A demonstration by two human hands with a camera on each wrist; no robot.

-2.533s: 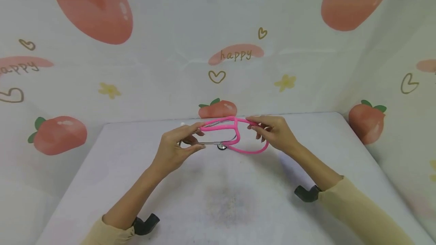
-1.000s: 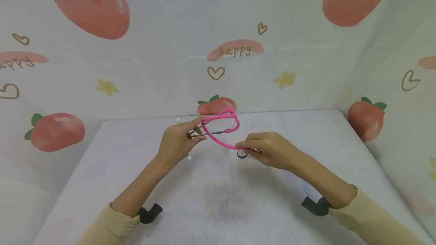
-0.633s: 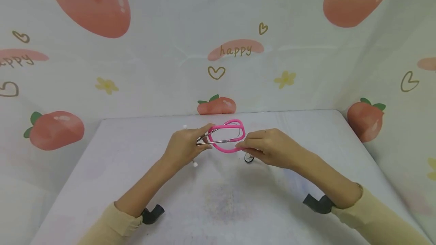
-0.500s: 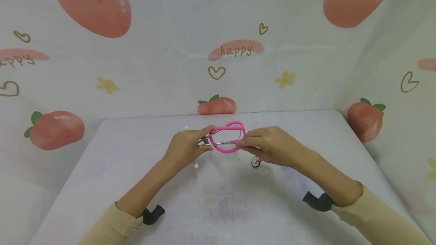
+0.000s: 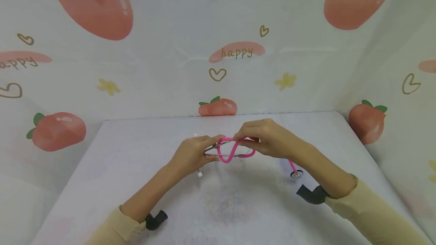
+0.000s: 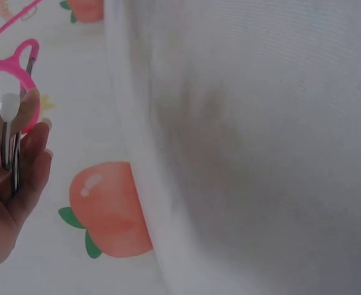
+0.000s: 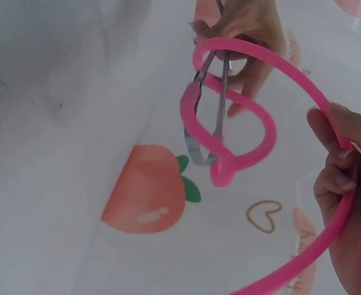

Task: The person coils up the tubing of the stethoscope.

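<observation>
A stethoscope with pink tubing [image 7: 270,132] is held in the air over the table by both hands. My left hand [image 5: 190,154] grips its metal ear tubes [image 7: 222,104] between thumb and fingers. A white ear tip [image 5: 200,174] sticks out below that hand, and another ear tip [image 6: 9,106] shows in the left wrist view. With thumb and fingers, my right hand [image 5: 269,137] pinches the tubing, which loops around the ear tubes. The round chest piece [image 5: 296,174] dangles on its tube under the right forearm, which hides part of the tubing.
A white-covered table [image 5: 225,207] lies beneath both hands. Behind it and at the sides rises a pale backdrop [image 5: 163,75] printed with peaches, hearts and flowers. Black angled pieces [image 5: 156,220] jut out by each sleeve cuff.
The right hand dipped left, passing the tubing across the ear tubes, then rose slightly. The chest piece has swung right, from near the middle to under the right forearm. The left hand shifted right and down.
</observation>
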